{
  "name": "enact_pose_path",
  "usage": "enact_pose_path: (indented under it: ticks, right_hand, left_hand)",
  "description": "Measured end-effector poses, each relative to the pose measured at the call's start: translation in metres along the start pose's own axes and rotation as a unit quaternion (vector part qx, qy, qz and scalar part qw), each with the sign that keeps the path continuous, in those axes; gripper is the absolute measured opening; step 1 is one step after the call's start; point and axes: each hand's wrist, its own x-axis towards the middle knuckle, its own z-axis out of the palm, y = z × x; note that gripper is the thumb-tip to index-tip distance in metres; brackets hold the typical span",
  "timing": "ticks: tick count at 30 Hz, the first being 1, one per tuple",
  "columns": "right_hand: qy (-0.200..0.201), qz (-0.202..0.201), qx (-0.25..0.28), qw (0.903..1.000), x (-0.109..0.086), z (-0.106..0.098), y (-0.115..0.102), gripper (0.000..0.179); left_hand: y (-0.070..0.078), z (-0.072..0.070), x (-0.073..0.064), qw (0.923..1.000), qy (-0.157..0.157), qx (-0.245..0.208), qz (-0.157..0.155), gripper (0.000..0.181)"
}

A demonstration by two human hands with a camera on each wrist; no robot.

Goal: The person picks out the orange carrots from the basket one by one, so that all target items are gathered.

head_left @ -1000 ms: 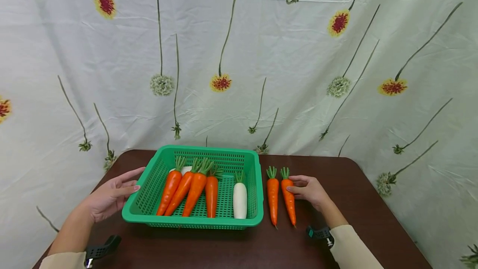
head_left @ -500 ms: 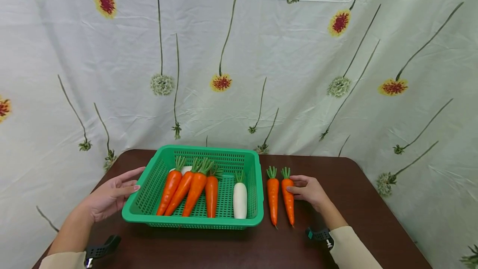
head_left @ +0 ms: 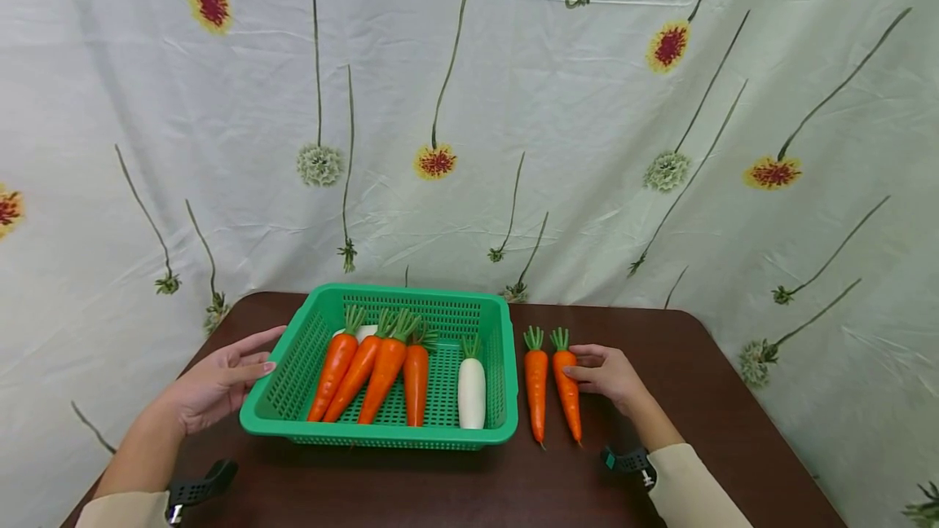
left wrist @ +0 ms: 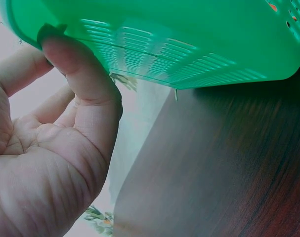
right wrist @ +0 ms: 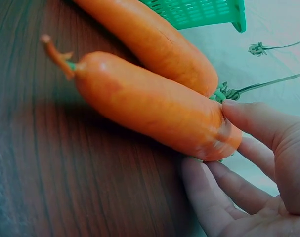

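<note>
My left hand [head_left: 220, 385] is at the left side of a green plastic basket [head_left: 381, 434], its thumb and fingers pinching the rim. The left wrist view shows the thumb [left wrist: 78, 69] bent against that rim. With thumb and fingers my right hand [head_left: 609, 377] pinches a carrot [head_left: 567, 389] near its leafy top, on the table right of the basket. The right wrist view has this carrot [right wrist: 154, 106] between thumb and fingers, low over the wood. Parallel to it, on its left, lies another carrot [head_left: 536, 393], untouched.
Several carrots [head_left: 383, 381] lie inside the basket's left and middle, partly over something white. One white radish [head_left: 472, 393] lies at its right side. The dark wooden table [head_left: 411, 491] ends at the back against a flower-printed cloth [head_left: 572, 104].
The tip of the carrot in my right hand swung slightly left, then back right. Both hands and the basket hold their places.
</note>
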Motion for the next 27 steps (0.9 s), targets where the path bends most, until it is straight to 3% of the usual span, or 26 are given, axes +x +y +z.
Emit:
enact_pose_path:
  ticks: [5, 9, 12, 27]
  right_hand:
    - [0.028, -0.021, -0.038, 0.9987, -0.001, -0.001, -0.002, 0.052]
    - [0.080, -0.057, -0.111, 0.9889, -0.004, -0.002, -0.009, 0.047]
    - [0.098, -0.080, -0.141, 0.9819, -0.006, -0.001, -0.016, 0.044]
    - [0.064, -0.131, -0.113, 0.9830, -0.023, 0.024, -0.045, 0.040]
  left_hand:
    - [0.000, 0.000, 0.001, 1.0000, -0.001, -0.003, -0.001, 0.058]
    - [0.000, 0.000, 0.001, 1.0000, -0.001, -0.002, -0.001, 0.058]
    - [0.000, 0.000, 0.001, 1.0000, -0.001, -0.002, 0.001, 0.058]
    - [0.001, -0.001, 0.001, 1.0000, 0.002, -0.001, -0.002, 0.058]
